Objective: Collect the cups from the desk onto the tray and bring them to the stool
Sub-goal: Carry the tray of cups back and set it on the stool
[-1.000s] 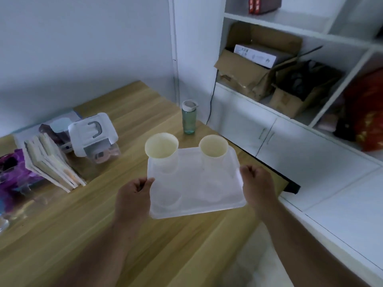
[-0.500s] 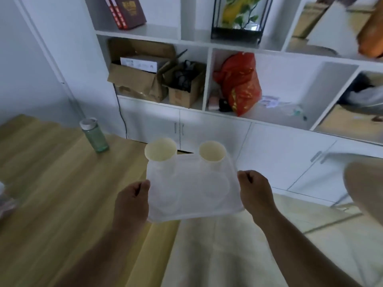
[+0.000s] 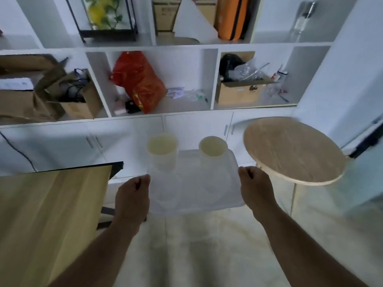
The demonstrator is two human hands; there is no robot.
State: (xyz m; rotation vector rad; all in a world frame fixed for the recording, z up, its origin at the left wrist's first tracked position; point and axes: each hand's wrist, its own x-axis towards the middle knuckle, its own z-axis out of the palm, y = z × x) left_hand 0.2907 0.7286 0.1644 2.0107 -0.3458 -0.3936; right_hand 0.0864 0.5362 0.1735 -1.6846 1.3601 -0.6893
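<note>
Floor of pale, mottled stone lies directly beneath my forearms. My left hand grips the left edge of the tray, fingers curled under it and thumb on top; my right hand clamps the right edge the same way. Tray is white, translucent, held level in the air between the two hands, clear of any surface. Shallow round wells show in its near half, unoccupied. Two cream cups stand upright in its far half: the left cup beyond my left thumb, the right cup beyond and inward of my right knuckles. The two are apart, not touching.

Desk, light wood with a dark edge, sits to the outer side of my left hand, its corner near the tray but not under it. Stool, round with a pale wooden seat, stands just beyond and to the outer side of my right hand; its rim is close to my knuckles, and I cannot tell whether they touch.

Farther off, white cabinet doors run behind the cups. Above them, open white shelves hold a red bag, cardboard boxes, a brown paper bag and an orange case.
</note>
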